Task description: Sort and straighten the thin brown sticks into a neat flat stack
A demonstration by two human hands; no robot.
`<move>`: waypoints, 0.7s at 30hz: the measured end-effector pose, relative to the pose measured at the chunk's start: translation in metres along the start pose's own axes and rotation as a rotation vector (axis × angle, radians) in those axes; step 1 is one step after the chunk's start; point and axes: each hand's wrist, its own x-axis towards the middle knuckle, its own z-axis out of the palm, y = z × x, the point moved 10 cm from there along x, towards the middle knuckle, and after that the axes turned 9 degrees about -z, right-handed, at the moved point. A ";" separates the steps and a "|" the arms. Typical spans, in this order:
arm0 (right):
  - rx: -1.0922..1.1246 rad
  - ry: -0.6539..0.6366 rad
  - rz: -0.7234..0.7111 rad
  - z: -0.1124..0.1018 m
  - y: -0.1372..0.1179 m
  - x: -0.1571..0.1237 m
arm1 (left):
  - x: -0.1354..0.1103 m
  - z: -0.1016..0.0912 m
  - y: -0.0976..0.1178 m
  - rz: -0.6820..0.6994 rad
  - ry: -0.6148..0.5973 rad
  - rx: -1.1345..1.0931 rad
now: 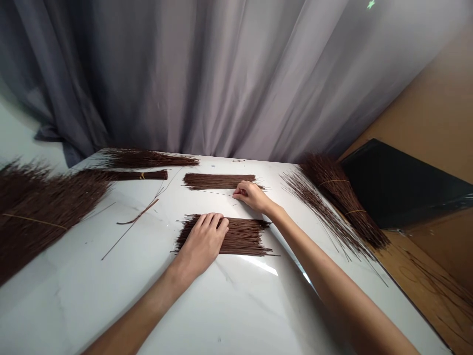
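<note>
My left hand (204,240) lies flat, fingers together, on the left part of a near pile of short dark brown sticks (244,235) on the white table (111,296). My right hand (252,195) reaches further back, its fingers pinched at the right end of a second, thinner pile of short sticks (214,181). It seems to pinch a single thin stick lying just in front of that pile.
Tied bundles of long brown sticks lie at the left (44,207), back left (140,159) and right (343,197), with loose sticks fanned out at the right (325,217). A few stray sticks (138,217) lie mid-left. A grey curtain (221,74) hangs behind; a black sheet (399,187) is at right.
</note>
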 end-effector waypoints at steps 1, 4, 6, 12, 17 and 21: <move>0.007 0.001 0.004 0.000 0.000 0.001 | 0.000 0.000 0.000 -0.002 -0.002 0.000; 0.046 -0.008 0.027 0.001 0.003 0.000 | 0.000 0.000 -0.001 -0.006 -0.001 -0.008; 0.094 -0.038 0.042 0.004 0.005 -0.002 | 0.000 0.000 -0.001 -0.006 0.000 -0.015; 0.204 -0.116 0.048 0.007 0.006 -0.009 | 0.000 0.000 0.000 -0.006 -0.007 -0.019; 0.154 -0.127 0.044 0.008 0.003 -0.008 | 0.000 0.002 -0.001 -0.011 -0.034 -0.009; 0.080 -0.094 0.021 0.006 -0.006 -0.010 | 0.001 0.002 -0.001 -0.010 -0.038 -0.002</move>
